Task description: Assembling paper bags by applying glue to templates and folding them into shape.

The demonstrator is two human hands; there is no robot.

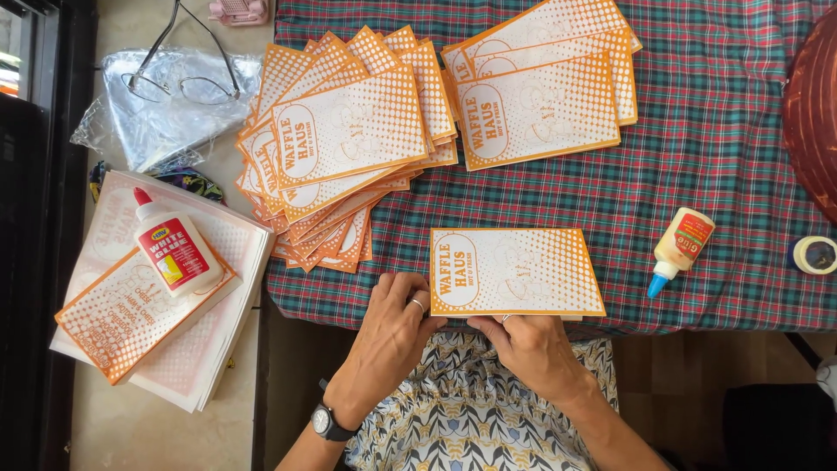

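Note:
An orange and white printed paper sleeve (516, 271) lies flat near the front edge of the plaid tablecloth (697, 174). My left hand (392, 336), with a ring and a wristwatch, touches the sleeve's left end with its fingertips. My right hand (527, 344) presses along the sleeve's near edge from below. Neither hand lifts it. A fanned pile of the same sleeves (344, 144) lies behind it at the left, and a smaller stack (540, 87) at the back middle.
A small glue bottle with a blue tip (680, 249) lies to the right, near a tape roll (815, 255). On the side counter at the left, a larger white glue bottle (174, 249) rests on paper sheets (148, 323). Eyeglasses (183, 83) lie on a plastic bag.

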